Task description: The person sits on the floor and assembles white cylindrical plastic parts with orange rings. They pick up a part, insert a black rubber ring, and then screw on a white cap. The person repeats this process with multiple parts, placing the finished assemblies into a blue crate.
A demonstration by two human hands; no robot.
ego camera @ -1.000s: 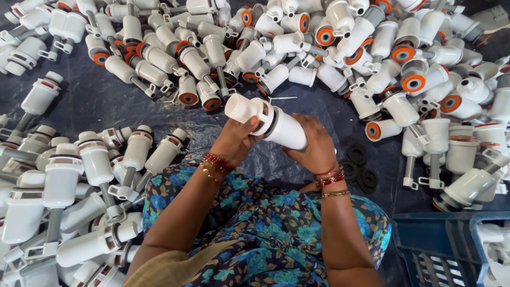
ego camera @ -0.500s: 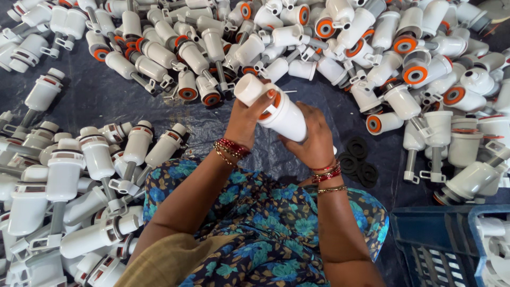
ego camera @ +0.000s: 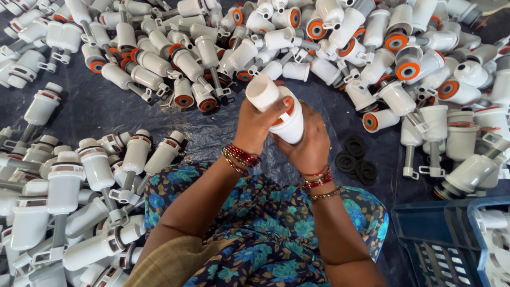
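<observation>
A white plastic valve body (ego camera: 279, 109), cylindrical with an orange ring partly showing at its middle, is held tilted in the air above the dark blue floor sheet (ego camera: 90, 109), its open round end pointing up and to the left.

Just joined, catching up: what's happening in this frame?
A person seated on a dark sheet holds one white plastic cylinder part in both hands. The left hand grips its upper end and the right hand cups the lower body, where a bit of orange shows. Heaps of similar white parts with orange rings lie in front, more white parts at the left. A few black rubber rings sit near the right hand, and a blue crate stands at lower right.
</observation>
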